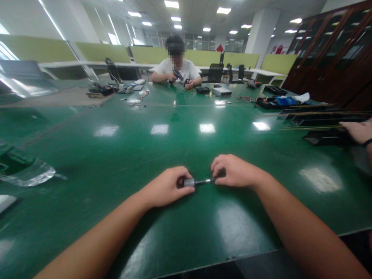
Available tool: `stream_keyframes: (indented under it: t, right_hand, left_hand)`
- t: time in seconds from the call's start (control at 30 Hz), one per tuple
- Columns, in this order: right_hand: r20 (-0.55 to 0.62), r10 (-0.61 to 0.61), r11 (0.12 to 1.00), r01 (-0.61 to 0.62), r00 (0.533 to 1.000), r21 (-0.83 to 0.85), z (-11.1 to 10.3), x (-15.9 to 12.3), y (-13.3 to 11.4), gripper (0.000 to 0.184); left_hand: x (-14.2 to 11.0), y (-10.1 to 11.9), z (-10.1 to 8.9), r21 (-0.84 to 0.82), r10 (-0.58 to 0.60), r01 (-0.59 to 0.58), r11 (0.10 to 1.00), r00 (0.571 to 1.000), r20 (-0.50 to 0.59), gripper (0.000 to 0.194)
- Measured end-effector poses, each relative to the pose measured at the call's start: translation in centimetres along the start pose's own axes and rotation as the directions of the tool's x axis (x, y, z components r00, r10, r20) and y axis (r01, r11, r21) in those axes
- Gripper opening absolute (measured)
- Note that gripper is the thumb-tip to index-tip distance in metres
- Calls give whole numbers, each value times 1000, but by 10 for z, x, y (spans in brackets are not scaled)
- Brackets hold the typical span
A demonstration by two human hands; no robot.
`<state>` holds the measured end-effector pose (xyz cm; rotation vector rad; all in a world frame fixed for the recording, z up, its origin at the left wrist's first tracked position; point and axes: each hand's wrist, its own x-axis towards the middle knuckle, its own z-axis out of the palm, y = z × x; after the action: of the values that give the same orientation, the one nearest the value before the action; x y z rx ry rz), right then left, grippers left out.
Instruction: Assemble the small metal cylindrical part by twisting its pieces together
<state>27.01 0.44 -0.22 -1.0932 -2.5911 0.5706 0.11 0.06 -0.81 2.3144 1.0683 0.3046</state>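
Observation:
Low over the green tabletop, my two hands meet at a small grey metal cylinder (189,182) from which a thin dark rod (204,181) sticks out to the right. My left hand (170,187) is closed round the cylinder, thumb below and fingers above. At the rod's far end, my right hand (232,170) pinches the tip between thumb and fingers. The rod lies nearly level between the hands. What exactly the right fingertips cover is hidden.
A person (176,64) across the green table (130,147) holds a dark power tool (178,75). At right, another person's hand (359,131) touches black channels (322,136). A clear plastic item (31,172) stands at left. A tool tray (270,102) lies farther back.

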Motion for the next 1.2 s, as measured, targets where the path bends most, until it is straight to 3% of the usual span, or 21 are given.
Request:
stream_keyframes:
  t: [0.23, 0.47, 0.6, 0.9, 1.2]
  right_hand:
    - [-10, -23, 999, 23, 1000, 31, 2, 0, 3, 8]
    - [-155, -135, 983, 151, 979, 101, 35, 21, -13, 7]
    - [-191, -143, 986, 157, 971, 61, 46, 30, -18, 6]
    - [-215, -148, 986, 162, 965, 50, 44, 26, -17, 11]
    - [-253, -135, 987, 153, 958, 56, 37, 21, -14, 18]
  left_hand:
    - [1, 2, -1, -10, 11, -12, 1000, 1000, -9, 26]
    - [2, 1, 3, 10, 60, -59, 998, 997, -48, 20]
    - [3, -1, 5, 49, 78, -73, 996, 991, -112, 20]
    - [3, 1, 1, -54, 35, -39, 998, 997, -74, 23]
    - [1, 1, 0, 5, 89, -89, 996, 993, -73, 22]
